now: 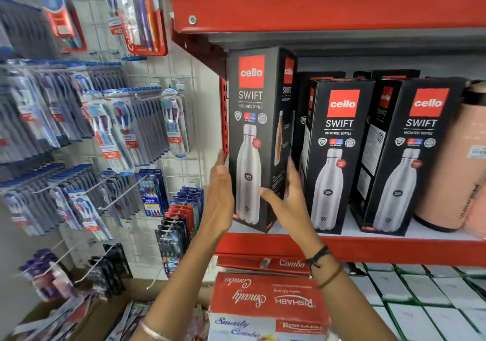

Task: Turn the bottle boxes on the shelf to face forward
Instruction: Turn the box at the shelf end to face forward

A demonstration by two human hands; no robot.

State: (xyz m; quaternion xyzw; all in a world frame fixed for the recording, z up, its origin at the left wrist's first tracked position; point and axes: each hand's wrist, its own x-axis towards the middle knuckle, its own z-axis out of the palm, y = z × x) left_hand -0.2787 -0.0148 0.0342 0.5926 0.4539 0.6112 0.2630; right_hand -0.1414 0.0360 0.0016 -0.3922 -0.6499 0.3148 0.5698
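Three black "cello SWIFT" bottle boxes stand on the red shelf point(368, 248). The tall left box point(252, 135) stands at the shelf's left end, its printed front turned slightly left of forward. My left hand point(219, 196) lies flat against its left side. My right hand point(286, 198) grips its lower right corner, thumb on the front and fingers on the right side. The middle box point(336, 156) and the right box point(415, 156) show their fronts, angled a little to the left. More black boxes stand behind them.
A peach-coloured flask point(455, 161) stands at the shelf's right end. Toothbrush packs point(118, 130) hang on a wire grid to the left. A red "Smarty Combo" carton point(268, 304) sits below my arms, beside white boxes point(420, 298). Another red shelf point(328, 9) hangs just above the tall box.
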